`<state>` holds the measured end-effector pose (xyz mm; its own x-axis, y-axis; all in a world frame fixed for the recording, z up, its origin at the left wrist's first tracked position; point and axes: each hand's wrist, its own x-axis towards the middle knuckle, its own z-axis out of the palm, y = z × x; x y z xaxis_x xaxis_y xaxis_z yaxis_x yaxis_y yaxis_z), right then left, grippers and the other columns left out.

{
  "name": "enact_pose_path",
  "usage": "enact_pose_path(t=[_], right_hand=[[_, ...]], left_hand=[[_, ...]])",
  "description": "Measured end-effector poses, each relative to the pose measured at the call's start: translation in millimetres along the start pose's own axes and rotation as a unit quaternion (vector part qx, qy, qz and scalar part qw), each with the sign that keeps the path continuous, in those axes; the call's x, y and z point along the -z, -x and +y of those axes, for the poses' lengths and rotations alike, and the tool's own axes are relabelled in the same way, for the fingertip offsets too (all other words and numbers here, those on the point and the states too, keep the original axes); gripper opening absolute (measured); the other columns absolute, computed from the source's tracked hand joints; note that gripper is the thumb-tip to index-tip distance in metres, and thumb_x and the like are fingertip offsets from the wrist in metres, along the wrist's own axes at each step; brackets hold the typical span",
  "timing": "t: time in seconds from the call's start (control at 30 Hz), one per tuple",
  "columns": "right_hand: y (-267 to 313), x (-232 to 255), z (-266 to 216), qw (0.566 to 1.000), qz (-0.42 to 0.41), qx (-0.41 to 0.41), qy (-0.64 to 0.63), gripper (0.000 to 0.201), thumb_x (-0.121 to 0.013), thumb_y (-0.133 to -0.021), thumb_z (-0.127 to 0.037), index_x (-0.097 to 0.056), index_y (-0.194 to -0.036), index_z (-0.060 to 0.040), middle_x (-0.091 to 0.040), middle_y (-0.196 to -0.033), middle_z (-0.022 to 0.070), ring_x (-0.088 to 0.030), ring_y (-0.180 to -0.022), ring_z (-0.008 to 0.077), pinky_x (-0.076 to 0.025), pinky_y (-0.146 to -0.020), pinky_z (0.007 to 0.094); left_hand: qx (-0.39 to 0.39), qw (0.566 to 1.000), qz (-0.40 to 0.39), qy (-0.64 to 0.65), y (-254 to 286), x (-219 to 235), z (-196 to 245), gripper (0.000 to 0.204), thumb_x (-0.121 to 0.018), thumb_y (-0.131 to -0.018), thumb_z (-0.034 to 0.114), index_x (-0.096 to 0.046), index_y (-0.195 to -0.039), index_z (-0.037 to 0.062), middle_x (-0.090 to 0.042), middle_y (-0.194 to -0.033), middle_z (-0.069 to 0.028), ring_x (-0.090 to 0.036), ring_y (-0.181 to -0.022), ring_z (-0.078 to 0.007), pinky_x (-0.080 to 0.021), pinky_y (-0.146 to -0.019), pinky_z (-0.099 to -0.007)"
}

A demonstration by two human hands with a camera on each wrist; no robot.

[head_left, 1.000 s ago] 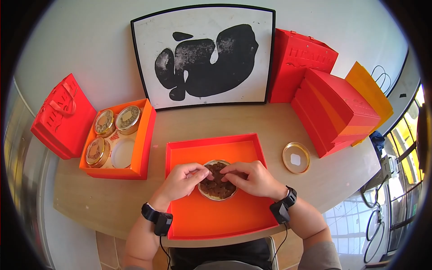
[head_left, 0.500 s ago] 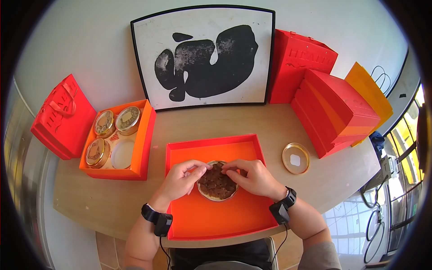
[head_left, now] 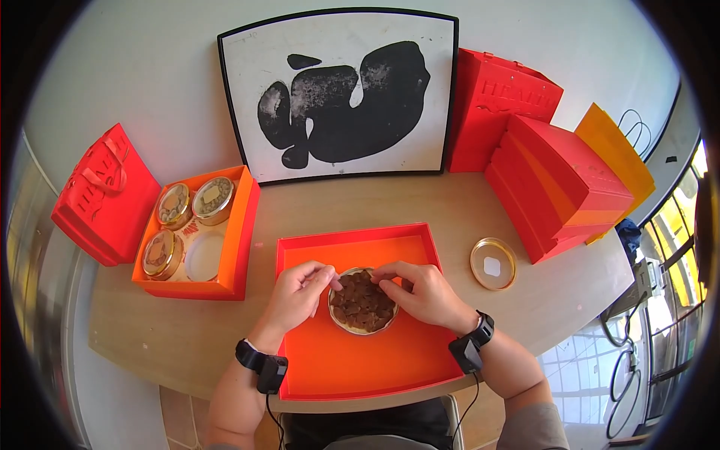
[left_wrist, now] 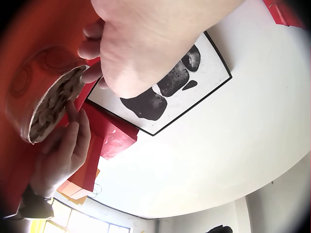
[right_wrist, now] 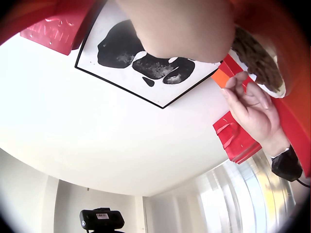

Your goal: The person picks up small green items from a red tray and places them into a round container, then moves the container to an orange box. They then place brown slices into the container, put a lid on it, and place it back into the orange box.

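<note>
An open round tub (head_left: pixel 363 301) full of brown dried pieces stands in the shallow orange tray (head_left: pixel 360 367). Just off the tub's left edge is my left hand (head_left: pixel 304 295), its fingers loosely bent and holding nothing visible; the right wrist view shows this left hand (right_wrist: pixel 252 109) beside the rim. My right hand (head_left: pixel 424 294) reaches over the upper right rim. In the left wrist view, the right hand's (left_wrist: pixel 63 153) fingertips are right at the brown pieces, by the rim.
A round gold-rimmed lid (head_left: pixel 494 264) lies right of the tray. On the left, an orange box (head_left: pixel 241 259) holds three lidded tubs beside a red bag (head_left: pixel 109 195). Behind stand a framed picture (head_left: pixel 337 97), another red bag (head_left: pixel 502 101) and a red box (head_left: pixel 559 187).
Both hands were over the brown pieces. The left hand has drawn back left to the tub's edge; the right has shifted slightly up toward the rim, uncovering more of the pieces.
</note>
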<state>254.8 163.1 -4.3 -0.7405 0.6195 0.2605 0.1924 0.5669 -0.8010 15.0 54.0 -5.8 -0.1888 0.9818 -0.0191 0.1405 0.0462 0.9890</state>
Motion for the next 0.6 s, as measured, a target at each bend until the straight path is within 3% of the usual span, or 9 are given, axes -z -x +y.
enact_pose_path(t=[0.07,0.27,0.4,0.6], right_hand=[[-0.2,-0.4,-0.9,1.000,-0.003,0.011,0.008,0.021,-0.066,-0.098,-0.012,-0.073,-0.116,-0.0042,-0.078,-0.100,0.0036,-0.063,-0.063,0.0091,-0.052,-0.061,0.0263],[-1.1,2.2,-2.4,1.000,0.007,-0.018,-0.014,0.020,-0.066,-0.098,-0.010,-0.073,-0.115,-0.0024,-0.078,-0.099,0.0043,-0.065,-0.065,0.0090,-0.053,-0.062,0.0257],[-0.4,1.5,0.4,1.000,-0.013,0.016,-0.017,0.020,-0.067,-0.097,-0.010,-0.073,-0.114,-0.0023,-0.079,-0.093,0.0045,-0.066,-0.066,0.0094,-0.054,-0.063,0.0255],[0.8,1.0,-3.2,0.999,-0.022,0.018,-0.025,0.019,-0.067,-0.097,-0.010,-0.074,-0.114,-0.0040,-0.079,-0.091,0.0051,-0.067,-0.067,0.0106,-0.054,-0.063,0.0259]], left_hand=[[0.023,0.999,-0.028,-0.009,-0.1,0.1,1.6,0.028,-0.056,-0.108,0.023,-0.070,-0.104,-0.0013,-0.075,-0.090,-0.0060,-0.050,-0.049,-0.0038,-0.039,-0.044,-0.0209],[-0.002,1.000,-0.029,0.002,-0.8,3.3,-2.8,0.029,-0.056,-0.108,0.024,-0.070,-0.104,-0.0018,-0.075,-0.089,-0.0075,-0.049,-0.048,-0.0045,-0.039,-0.044,-0.0212],[0.004,0.999,-0.032,0.009,-0.6,1.6,0.2,0.029,-0.057,-0.108,0.025,-0.070,-0.104,-0.0013,-0.076,-0.091,-0.0087,-0.049,-0.048,-0.0043,-0.039,-0.044,-0.0211],[0.007,0.998,-0.063,-0.009,2.1,-0.1,3.4,0.031,-0.056,-0.109,0.025,-0.072,-0.102,-0.0011,-0.062,-0.071,0.0019,-0.046,-0.049,-0.0029,-0.035,-0.045,-0.0220]])
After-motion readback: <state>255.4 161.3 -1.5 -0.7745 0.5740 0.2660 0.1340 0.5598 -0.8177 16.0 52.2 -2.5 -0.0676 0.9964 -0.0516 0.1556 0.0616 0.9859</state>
